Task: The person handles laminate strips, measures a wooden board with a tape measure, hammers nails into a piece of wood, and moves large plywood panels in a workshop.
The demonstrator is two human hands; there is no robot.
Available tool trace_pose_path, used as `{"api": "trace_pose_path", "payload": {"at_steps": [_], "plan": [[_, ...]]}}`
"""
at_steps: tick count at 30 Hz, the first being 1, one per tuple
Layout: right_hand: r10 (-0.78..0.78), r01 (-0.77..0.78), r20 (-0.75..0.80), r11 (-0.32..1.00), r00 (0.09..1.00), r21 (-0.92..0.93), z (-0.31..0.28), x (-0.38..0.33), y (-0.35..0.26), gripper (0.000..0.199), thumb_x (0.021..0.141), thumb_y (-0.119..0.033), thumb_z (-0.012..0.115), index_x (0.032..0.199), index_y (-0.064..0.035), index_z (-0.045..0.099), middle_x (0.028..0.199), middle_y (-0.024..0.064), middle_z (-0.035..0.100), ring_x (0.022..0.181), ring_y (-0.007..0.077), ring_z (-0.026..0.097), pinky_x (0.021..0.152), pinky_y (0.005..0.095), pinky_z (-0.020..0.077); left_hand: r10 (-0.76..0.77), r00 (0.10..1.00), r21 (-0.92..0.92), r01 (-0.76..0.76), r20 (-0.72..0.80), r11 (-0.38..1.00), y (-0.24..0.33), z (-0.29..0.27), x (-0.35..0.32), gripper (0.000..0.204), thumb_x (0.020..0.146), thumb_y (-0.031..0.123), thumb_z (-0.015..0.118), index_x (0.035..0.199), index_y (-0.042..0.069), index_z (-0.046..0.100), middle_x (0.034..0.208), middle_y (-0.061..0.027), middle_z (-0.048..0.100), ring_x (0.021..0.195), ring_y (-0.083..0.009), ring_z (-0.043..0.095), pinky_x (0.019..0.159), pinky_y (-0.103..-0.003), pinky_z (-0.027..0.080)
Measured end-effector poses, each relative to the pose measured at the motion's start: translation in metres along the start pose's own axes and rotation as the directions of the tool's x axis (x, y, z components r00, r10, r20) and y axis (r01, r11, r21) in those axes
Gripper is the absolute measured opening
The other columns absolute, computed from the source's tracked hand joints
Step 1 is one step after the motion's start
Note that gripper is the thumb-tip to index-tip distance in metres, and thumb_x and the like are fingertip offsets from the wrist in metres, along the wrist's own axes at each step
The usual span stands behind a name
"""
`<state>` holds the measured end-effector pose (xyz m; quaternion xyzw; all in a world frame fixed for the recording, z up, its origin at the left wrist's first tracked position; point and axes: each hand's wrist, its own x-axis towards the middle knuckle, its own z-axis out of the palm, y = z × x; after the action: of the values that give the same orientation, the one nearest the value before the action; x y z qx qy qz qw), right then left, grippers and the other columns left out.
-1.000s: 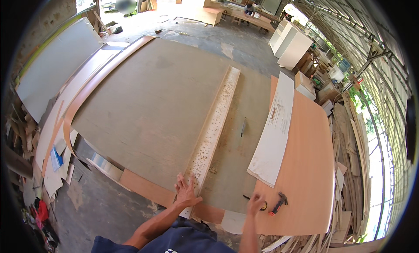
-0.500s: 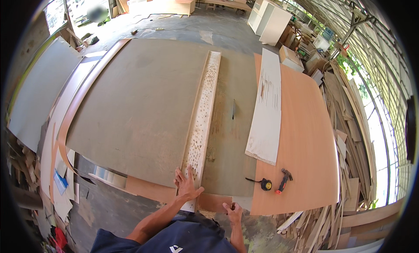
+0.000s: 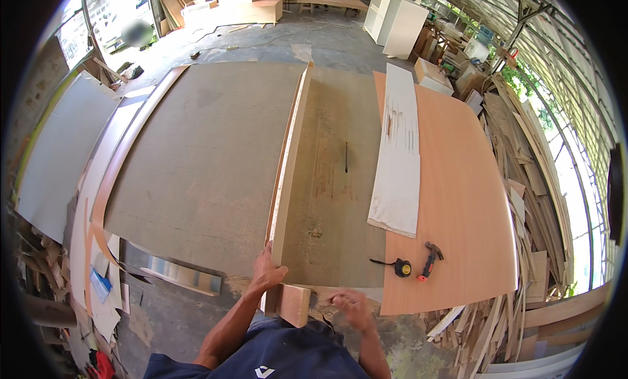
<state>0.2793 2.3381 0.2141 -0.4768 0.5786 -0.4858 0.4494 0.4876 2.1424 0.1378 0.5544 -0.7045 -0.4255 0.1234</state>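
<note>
1. A long narrow board is standing tilted on its long edge on the big grey table, running from the near edge away toward the far end. Its near end is overhanging the table's front edge, just in front of the person.
2. The left hand is gripping the board's near end, fingers wrapped over its left face and edge.
3. The right hand is hovering just right of the board's near end, apart from it. It is blurred; whether its fingers are spread or curled cannot be told.
4. To the board's left, the grey surface is lying bare. To its right, a bare strip is running up to a white plank lying lengthwise.
5. A tape measure and a hammer are lying near the front edge on an orange-brown sheet, well right of the hands.
6. Offcuts are crowding the right side; panels are leaning at the left.
</note>
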Motion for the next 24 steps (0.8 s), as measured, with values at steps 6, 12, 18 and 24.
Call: {"api": "trace_pose_path", "payload": {"at_steps": [6, 12, 18, 24], "plan": [[-0.148, -0.607, -0.908, 0.700, 0.392, -0.376, -0.183, -0.029, 0.142, 0.026, 0.087, -0.023, 0.062, 0.104, -0.0038, 0.061, 0.095, 0.0123, 0.064, 0.089, 0.0281, 0.060, 0.080, 0.0384, 0.0481, -0.180, 0.981, -0.307, 0.195, 0.077, 0.932, 0.003, -0.026, -0.005, 0.075, 0.064, 0.015, 0.065, 0.133, -0.003, 0.044, 0.098, -0.0258, 0.067, 0.093, -0.0345, 0.065, 0.085, -0.038, 0.050], [-0.144, -0.783, -0.888, 0.425, 0.437, -0.454, -0.248, -0.024, 0.192, 0.049, 0.084, -0.031, 0.061, 0.121, -0.0002, 0.049, 0.111, 0.0195, 0.058, 0.113, 0.0391, 0.050, 0.095, 0.0507, 0.0407, -0.121, 0.992, -0.091, 0.119, -0.017, 0.989, -0.027, -0.031, 0.012, 0.068, 0.065, 0.019, 0.065, 0.126, -0.009, 0.050, 0.100, -0.0245, 0.067, 0.093, -0.0333, 0.065, 0.086, -0.038, 0.049], [0.439, -0.610, -0.852, 0.769, 0.283, 0.194, -0.306, -0.018, 0.194, 0.038, 0.082, -0.027, 0.058, 0.108, -0.0022, 0.046, 0.083, 0.0086, 0.055, 0.070, 0.0221, 0.058, 0.059, 0.0380, 0.0478, -0.080, 0.993, -0.302, 0.102, 0.083, 0.948, -0.002, -0.044, 0.005, 0.074, 0.066, 0.019, 0.066, 0.131, -0.009, 0.045, 0.112, -0.0274, 0.063, 0.103, -0.0332, 0.063, 0.091, -0.037, 0.047], [0.150, -0.008, -0.894, 0.987, 0.422, 0.162, -0.191, 0.037, 0.143, 0.025, 0.092, -0.025, 0.055, 0.103, -0.0068, 0.044, 0.072, 0.0068, 0.052, 0.050, 0.0151, 0.052, 0.043, 0.0298, 0.0445, 0.107, 0.994, -0.529, -0.083, 0.014, 0.844, -0.019, -0.030, 0.007, 0.071, 0.066, 0.009, 0.065, 0.133, -0.007, 0.044, 0.114, -0.0227, 0.063, 0.099, -0.0284, 0.061, 0.089, -0.036, 0.048]]}}
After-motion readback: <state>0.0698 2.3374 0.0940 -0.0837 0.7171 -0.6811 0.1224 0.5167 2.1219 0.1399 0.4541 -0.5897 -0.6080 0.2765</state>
